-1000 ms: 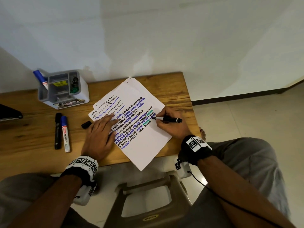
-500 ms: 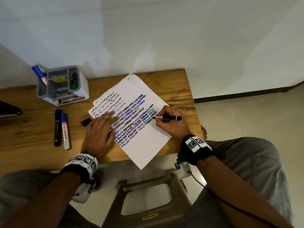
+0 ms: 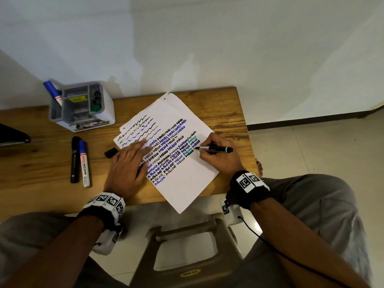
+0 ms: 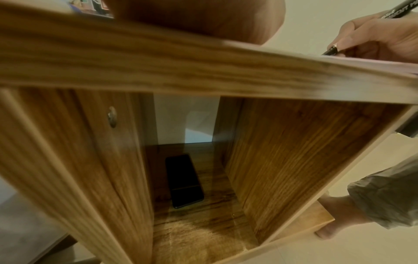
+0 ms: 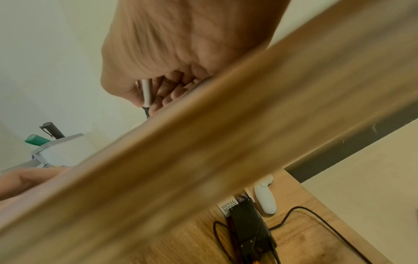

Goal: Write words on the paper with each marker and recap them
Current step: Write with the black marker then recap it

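Note:
A white paper (image 3: 187, 190) covered with black, blue and green words lies slanted on the wooden table (image 3: 41, 183). My right hand (image 3: 218, 159) grips a thin black marker (image 3: 216, 149) with its tip on the paper at the right end of the written rows; the same marker (image 4: 330, 52) (image 5: 146, 92) shows in both wrist views. My left hand (image 3: 128, 169) lies flat with straight fingers on the paper's left part, covering some words. A loose black cap (image 3: 110, 152) lies just left of the paper. A black marker (image 3: 74, 160) and a blue whiteboard marker (image 3: 84, 163) lie side by side further left.
A grey-white organiser (image 3: 83, 107) at the table's back left holds a blue marker (image 3: 52, 90), a green one (image 3: 95, 108) and a black one. A dark object (image 3: 12, 136) sits at the far left edge. A brown stool (image 3: 187, 250) stands between my knees. A phone (image 4: 184, 180) lies on the shelf below.
The marker tip has shifted slightly down and left along the written rows. My left hand stays pressed on the paper. The head view has tilted a little.

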